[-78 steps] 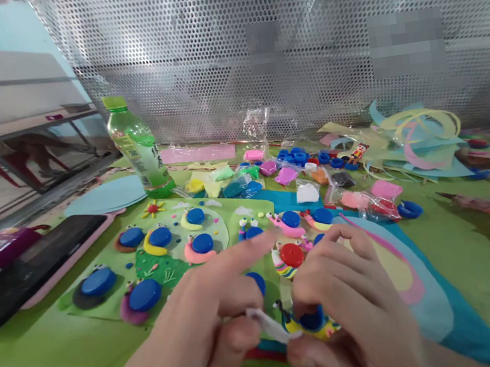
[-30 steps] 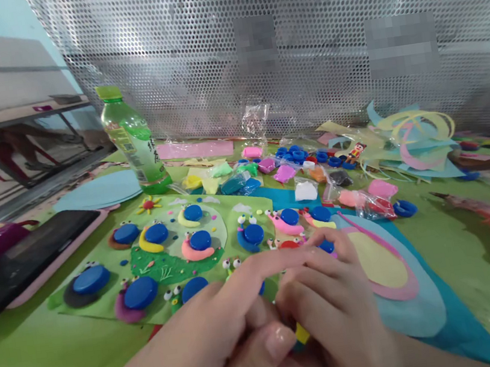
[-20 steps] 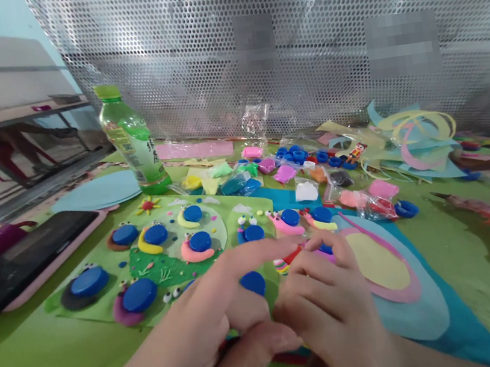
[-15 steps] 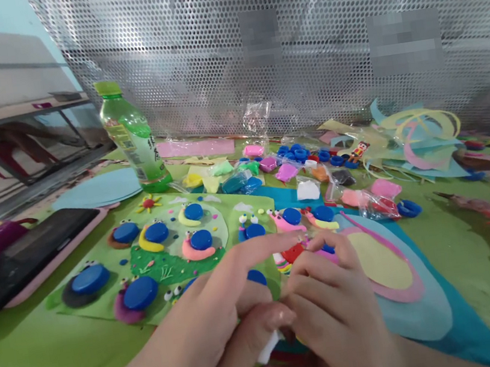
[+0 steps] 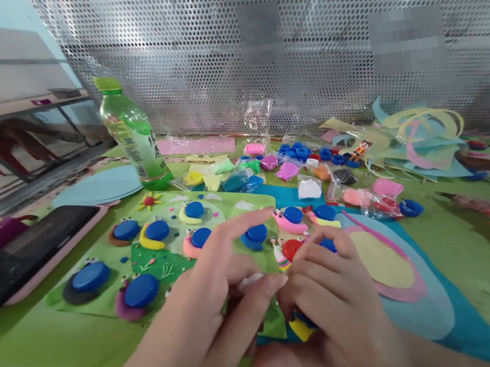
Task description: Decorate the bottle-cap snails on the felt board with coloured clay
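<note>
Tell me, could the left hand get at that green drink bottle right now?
Probably not at once: the left hand pinches a white scrap, and the green bottle stands far back beyond the bottle-cap snails.

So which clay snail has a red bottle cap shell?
The striped clay snail with the red cap, just beyond the right hand; every other snail's cap is blue.

My left hand (image 5: 217, 309) pinches a small white matt scrap (image 5: 250, 280), paper or foam, I cannot tell which. My right hand (image 5: 336, 316) curls round a soft, matt yellow and blue clay snail (image 5: 300, 326). On the flat green foam sheet (image 5: 106, 300) the blue plastic bottle caps (image 5: 141, 290) shine smooth. At the table's far edge stand a glossy clear green plastic bottle (image 5: 136, 141) and a dull perforated metal screen (image 5: 299, 48). The crinkled clear plastic bags (image 5: 258, 118) glint.
</note>
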The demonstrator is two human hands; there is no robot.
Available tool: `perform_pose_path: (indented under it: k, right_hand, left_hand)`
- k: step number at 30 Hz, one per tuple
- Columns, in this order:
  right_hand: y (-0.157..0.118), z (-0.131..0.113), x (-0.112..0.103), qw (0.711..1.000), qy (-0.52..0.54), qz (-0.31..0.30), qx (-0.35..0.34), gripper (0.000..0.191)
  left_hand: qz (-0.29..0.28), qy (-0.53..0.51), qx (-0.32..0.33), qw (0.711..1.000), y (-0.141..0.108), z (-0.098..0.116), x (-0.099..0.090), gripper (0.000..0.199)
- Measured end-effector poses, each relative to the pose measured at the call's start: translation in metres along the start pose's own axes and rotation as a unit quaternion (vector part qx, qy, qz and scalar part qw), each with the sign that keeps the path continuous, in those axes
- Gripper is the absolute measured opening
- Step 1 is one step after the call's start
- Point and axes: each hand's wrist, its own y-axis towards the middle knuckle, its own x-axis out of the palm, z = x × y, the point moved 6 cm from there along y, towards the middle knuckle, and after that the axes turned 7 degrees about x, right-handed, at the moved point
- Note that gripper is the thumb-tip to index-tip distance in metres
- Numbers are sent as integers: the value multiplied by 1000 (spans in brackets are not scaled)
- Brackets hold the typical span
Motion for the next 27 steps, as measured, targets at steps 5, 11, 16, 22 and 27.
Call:
perform_pose_path:
  k: [5,11,16,22,27]
  right_hand:
    - [1,-1,2,1000,-9,-10,-1,53]
    - [4,2,-1,1000,11,-16,14,43]
    - [5,6,-2,999,8,-30,42,34]
    - [3,11,0,998,-13,-31,58,40]
    - [2,10,3,997,-12,-44,56,43]
  left_hand:
    - [-85,-12,-6,996,2,2,7,37]
    - [-70,-21,-12,997,-7,-4,7,31]
    - [-5,-17,17,1000,-6,-2,1,31]
    - [28,-43,-7,999,6,-3,-3,37]
    - [-13,-33,-2,999,4,-2,0,24]
